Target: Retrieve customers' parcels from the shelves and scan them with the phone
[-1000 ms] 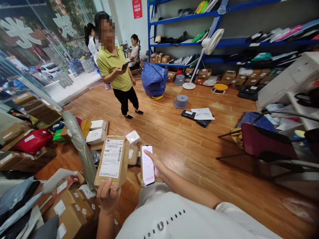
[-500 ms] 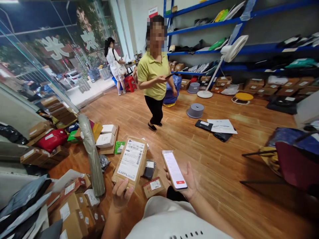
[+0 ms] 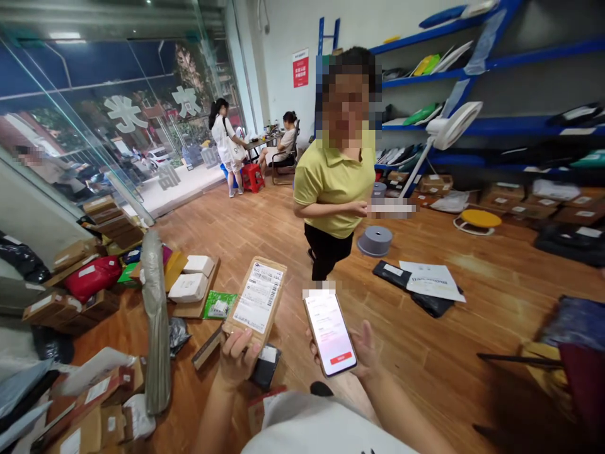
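Note:
My left hand point(image 3: 236, 364) grips the bottom end of a brown cardboard parcel point(image 3: 256, 301) with a white barcode label, held upright and tilted slightly right. My right hand point(image 3: 366, 347) holds a smartphone point(image 3: 330, 332) with its lit screen facing me, thumb and fingers wrapped round its edges. The two items are side by side, apart from each other. Just beyond them a person in a yellow polo shirt point(image 3: 336, 183) stands on the wooden floor, holding a phone out to the right.
Piled parcels, a red bag point(image 3: 92, 278) and a long wrapped roll point(image 3: 154, 315) crowd the floor at left. Blue shelving point(image 3: 472, 120) with packages lines the right wall, with a white fan point(image 3: 449, 126). Envelopes point(image 3: 420, 284) and a grey tape spool point(image 3: 375, 240) lie on the floor. Two people are by the glass front.
The view has tilted up and swung left. The person in yellow has walked closer to me. My right hand turned the phone more upright, and the parcel stays in my left hand.

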A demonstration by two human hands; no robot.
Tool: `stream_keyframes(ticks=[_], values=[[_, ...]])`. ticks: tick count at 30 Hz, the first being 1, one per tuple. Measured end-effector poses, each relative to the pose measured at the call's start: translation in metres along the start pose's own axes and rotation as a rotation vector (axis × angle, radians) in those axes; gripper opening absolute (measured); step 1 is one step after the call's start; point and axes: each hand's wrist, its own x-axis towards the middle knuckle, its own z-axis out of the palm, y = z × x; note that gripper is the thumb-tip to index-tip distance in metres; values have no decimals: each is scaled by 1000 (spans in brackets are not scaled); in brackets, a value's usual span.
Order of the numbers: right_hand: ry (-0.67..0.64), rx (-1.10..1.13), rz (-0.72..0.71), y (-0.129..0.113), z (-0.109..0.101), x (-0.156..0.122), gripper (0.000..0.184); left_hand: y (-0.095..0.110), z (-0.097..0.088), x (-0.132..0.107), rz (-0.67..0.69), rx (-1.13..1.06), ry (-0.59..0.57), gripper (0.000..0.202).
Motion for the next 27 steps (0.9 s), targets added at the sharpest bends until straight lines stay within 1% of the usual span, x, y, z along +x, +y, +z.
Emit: stream_keyframes(ticks=[3,5,8,11,16,19,21,24,25,27], values=[[-64,-17,-36,-43,-3,-8,86,21,44,28,17,-32,9,37],[-60,-47,-69,-68,-9,-18,83,34,68,46,20,-39,27,39],[-10,-85,-91,-97,-22,-35,79,50,94,70,26,-66,63,41],[15,-88,-114,-118,-31,-47,80,62,109,86,55,-88,87,43],[-21,-95,-186,-137,-32,-51,82,77,124,98,94,-99,78,46],[-49,-99,-206,-145,-29,-53,81,87,137,104,89,-123,72,45],[-57,-108,-189,-148,-27,-58,79,95,152,112,91,-173,55,47],[-32,-158,-170,-149,-24,-66,73,111,181,127,127,-290,25,51],[-11,-180,-184,-148,-22,-69,72,118,192,132,133,-328,15,51],[52,-222,-257,-144,-20,-74,68,132,213,139,126,-403,-19,49]])
